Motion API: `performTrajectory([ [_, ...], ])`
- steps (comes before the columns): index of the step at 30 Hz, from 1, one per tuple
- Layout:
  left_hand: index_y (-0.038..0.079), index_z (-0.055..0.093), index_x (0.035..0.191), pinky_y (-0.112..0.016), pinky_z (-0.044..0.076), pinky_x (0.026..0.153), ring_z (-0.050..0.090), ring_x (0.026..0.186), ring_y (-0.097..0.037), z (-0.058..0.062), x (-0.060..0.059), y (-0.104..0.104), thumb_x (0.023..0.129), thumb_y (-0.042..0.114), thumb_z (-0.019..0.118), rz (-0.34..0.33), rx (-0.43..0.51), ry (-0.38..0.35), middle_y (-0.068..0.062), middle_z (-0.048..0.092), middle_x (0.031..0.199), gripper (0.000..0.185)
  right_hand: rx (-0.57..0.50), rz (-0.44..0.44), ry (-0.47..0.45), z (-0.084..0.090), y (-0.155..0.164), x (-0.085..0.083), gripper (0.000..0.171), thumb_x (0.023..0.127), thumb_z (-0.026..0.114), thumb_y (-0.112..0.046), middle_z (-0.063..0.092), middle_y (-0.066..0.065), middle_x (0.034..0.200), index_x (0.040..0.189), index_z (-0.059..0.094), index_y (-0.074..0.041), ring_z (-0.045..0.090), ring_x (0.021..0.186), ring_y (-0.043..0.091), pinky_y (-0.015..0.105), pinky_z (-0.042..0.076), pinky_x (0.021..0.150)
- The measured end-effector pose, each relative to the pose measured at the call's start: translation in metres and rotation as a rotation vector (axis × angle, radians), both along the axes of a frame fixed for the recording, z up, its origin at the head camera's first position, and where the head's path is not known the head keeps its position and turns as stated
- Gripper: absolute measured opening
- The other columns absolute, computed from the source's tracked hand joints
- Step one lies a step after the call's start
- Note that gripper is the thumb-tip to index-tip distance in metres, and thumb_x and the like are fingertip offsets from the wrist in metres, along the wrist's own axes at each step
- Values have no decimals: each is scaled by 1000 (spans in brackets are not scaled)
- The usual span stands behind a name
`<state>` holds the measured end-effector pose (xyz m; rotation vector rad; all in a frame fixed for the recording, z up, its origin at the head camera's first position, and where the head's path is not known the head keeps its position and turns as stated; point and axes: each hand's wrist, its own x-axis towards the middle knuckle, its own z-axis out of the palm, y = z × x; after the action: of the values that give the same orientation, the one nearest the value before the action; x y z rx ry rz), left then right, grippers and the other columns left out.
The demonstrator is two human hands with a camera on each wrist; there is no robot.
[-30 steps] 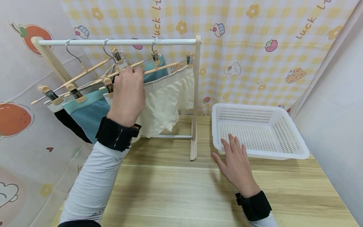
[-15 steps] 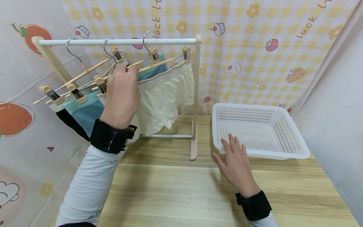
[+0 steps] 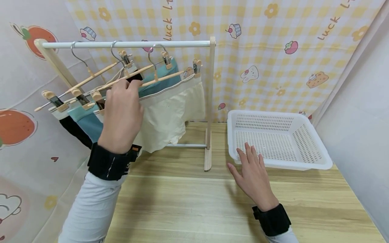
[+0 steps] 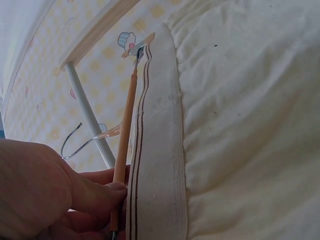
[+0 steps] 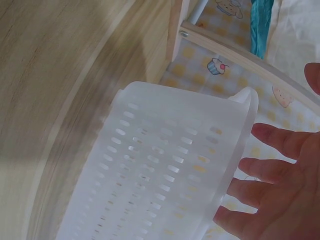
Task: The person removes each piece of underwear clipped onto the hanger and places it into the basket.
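Far to the left of the gripping hand, a black garment and a teal garment hang from clip hangers on the white rail of the small wooden drying rack. Now the left hand: fingers curled round the slim wooden bar of the clip hanger, and that hanger has come off the rail! A second ago its metal hook sat over the bar; half a second ago it was lifting clear; now the hook floats below the rail and nearer the person, so my read is that the unhooking is finished and the piece is free to travel. The wrist view confirms the pinch: thumb and fingers clamp the bar right beside the striped waistband. The cream-coloured cotton shorts dangle from the hanger's two clips, draping down just to the right of the left hand and well above the tabletop, having swung leftward with the hanger.

Moving right, past the rack's upright post: the right hand hasn't budged, lying flat with fingers straight on the light wooden table, fingertips touching the near rim of the white perforated plastic basket. Shorts and basket are well apart, with the post between them.
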<state>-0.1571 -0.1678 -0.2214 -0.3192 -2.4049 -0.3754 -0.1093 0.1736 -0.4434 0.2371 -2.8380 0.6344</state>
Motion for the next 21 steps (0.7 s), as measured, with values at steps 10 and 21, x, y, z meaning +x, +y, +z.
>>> performTrajectory([
  [10, -13, 71, 122, -53, 42, 74, 60, 92, -51, -29, 19, -9, 97, -22, 46, 19, -25, 41, -34, 67, 108, 36, 10, 5, -6, 1, -1, 2, 70, 108, 65, -43, 24, 31, 175, 158, 48, 3, 23, 162, 52, 73, 18, 130],
  [21, -12, 73, 118, -47, 43, 69, 65, 89, -44, -60, 28, -7, 94, -21, 53, -8, -77, -87, -29, 71, 105, 33, 5, 7, -15, 0, 0, 4, 70, 109, 64, -43, 24, 32, 174, 158, 47, 4, 22, 162, 52, 72, 17, 130],
])
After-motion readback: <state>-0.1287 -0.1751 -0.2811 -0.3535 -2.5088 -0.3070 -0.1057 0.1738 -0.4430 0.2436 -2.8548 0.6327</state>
